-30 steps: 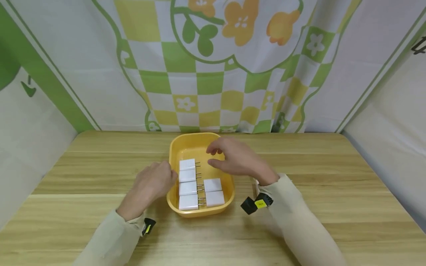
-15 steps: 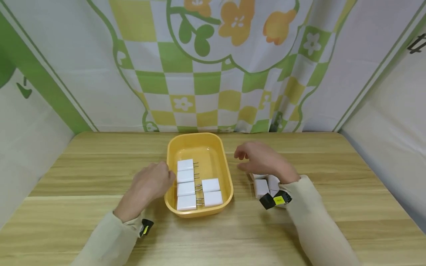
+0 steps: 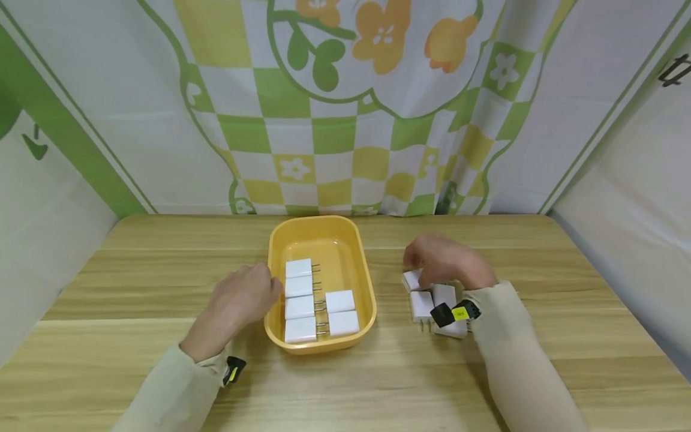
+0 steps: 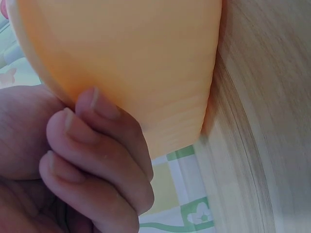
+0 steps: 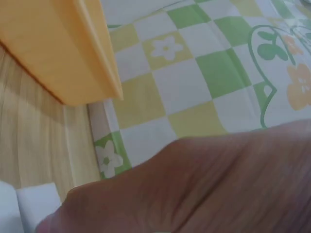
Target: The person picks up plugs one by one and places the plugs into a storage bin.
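A yellow plastic tray [image 3: 367, 270] on the table holds several white charger plugs [image 3: 299, 308], laid in a longer left column with their metal prongs to the right and a pair at the lower right. My left hand [image 3: 237, 300] grips the tray's left rim; in the left wrist view its curled fingers [image 4: 109, 150] press against the outer wall. Right of the tray, my right hand [image 3: 445, 261] pinches a white charger plug [image 3: 411, 279] at the far end of a small group, thumb on its near side. The other fingertips are hidden.
More white charger plugs [image 3: 421, 306] lie close together beneath the right wrist, partly covered by its camera [image 3: 453, 313]. The wooden table [image 3: 178, 270] ends at a green, yellow and white checked curtain [image 3: 337, 135] at the back.
My right hand has moved right from over the tray, then down onto the group of charger plugs, taking hold of one. My left hand has stayed on the tray's rim.
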Action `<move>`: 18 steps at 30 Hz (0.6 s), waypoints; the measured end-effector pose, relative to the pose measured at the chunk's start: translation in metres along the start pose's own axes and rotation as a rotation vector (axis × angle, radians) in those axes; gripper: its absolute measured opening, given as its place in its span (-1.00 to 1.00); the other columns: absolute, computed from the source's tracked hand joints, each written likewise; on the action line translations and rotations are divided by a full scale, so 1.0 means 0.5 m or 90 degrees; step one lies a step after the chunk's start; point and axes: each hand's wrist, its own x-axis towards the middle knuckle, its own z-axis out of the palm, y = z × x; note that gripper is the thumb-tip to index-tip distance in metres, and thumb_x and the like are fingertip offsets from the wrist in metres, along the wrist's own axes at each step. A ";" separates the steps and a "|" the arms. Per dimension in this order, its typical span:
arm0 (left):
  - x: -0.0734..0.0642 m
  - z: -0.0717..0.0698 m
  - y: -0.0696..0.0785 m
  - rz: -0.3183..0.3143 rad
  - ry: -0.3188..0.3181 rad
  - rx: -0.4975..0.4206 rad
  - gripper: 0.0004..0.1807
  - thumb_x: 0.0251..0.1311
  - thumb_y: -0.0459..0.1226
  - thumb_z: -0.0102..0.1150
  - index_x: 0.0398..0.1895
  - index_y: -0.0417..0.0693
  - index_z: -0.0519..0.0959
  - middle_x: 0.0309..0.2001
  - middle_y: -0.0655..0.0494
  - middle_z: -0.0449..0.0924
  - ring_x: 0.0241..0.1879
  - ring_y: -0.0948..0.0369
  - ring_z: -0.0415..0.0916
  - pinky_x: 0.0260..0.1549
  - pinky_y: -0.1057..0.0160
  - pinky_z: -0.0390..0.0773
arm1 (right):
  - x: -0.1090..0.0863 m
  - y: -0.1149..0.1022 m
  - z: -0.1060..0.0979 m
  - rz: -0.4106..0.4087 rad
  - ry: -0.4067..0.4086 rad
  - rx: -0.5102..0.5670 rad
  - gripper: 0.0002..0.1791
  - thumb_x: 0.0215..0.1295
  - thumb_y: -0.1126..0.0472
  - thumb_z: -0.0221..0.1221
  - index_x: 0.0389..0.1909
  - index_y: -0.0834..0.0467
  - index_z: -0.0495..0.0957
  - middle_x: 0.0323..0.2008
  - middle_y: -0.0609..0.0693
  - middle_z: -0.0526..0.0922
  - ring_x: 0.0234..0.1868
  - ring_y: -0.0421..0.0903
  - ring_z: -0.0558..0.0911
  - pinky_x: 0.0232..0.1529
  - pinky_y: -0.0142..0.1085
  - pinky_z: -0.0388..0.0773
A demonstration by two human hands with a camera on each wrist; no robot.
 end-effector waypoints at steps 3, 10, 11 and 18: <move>0.001 0.001 -0.002 0.005 0.003 -0.003 -0.57 0.41 -0.26 -0.09 -0.72 -0.04 0.33 -0.72 0.12 0.31 -0.74 0.24 0.25 -0.76 0.35 0.21 | 0.003 0.005 0.005 0.029 -0.015 -0.003 -0.61 -0.02 0.49 0.32 -0.12 0.14 0.69 -0.14 0.00 0.67 -0.17 -0.05 0.58 -0.13 -0.15 0.57; 0.002 -0.001 -0.007 0.009 -0.009 -0.028 -0.57 0.42 -0.24 -0.08 -0.71 -0.04 0.35 -0.72 0.12 0.32 -0.74 0.25 0.26 -0.76 0.35 0.21 | 0.013 0.006 0.019 0.031 -0.021 0.009 -0.73 0.03 0.42 0.38 -0.23 0.08 0.70 -0.27 -0.06 0.65 -0.34 -0.09 0.55 -0.34 -0.25 0.51; 0.002 -0.002 -0.009 0.011 -0.013 -0.032 -0.57 0.42 -0.24 -0.08 -0.71 -0.04 0.35 -0.72 0.12 0.33 -0.74 0.24 0.26 -0.76 0.35 0.21 | 0.014 0.006 0.021 0.028 -0.021 0.010 -0.73 0.04 0.41 0.39 -0.24 0.08 0.70 -0.28 -0.06 0.65 -0.35 -0.09 0.55 -0.36 -0.26 0.51; 0.008 -0.007 -0.019 0.014 -0.056 -0.074 -0.56 0.44 -0.21 -0.11 -0.69 -0.06 0.40 -0.75 0.09 0.43 -0.76 0.25 0.30 -0.75 0.34 0.23 | 0.022 0.006 0.025 0.032 -0.018 0.006 -0.71 0.00 0.44 0.40 -0.25 0.08 0.67 -0.28 -0.04 0.63 -0.37 -0.07 0.54 -0.41 -0.27 0.51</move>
